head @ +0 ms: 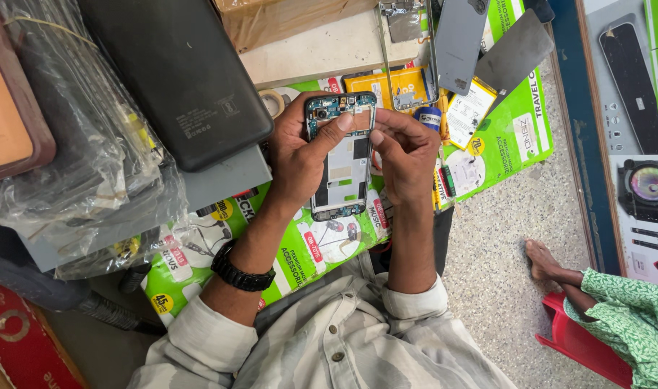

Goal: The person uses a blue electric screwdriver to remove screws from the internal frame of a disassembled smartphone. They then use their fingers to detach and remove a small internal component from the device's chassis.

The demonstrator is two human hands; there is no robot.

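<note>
The left hand [300,155] grips an opened phone frame [341,155] along its side, thumb pressed across the top. The right hand [407,155] pinches the frame's other edge. The frame is held above green packaging [516,130] on the bench, near a black power bank [181,72].

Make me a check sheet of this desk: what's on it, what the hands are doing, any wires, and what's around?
Surface: green packets cover the desk.
Job's things: opened phone, its inside showing, held above the desk.
Clutter: black slab, plastic bags, tape roll, yellow battery, grey cover.
Grippers: left hand grips the phone; right hand pinches its top edge.
Cables: nothing seen.
Surroundings: speckled floor, another person's foot, red stool.
</note>
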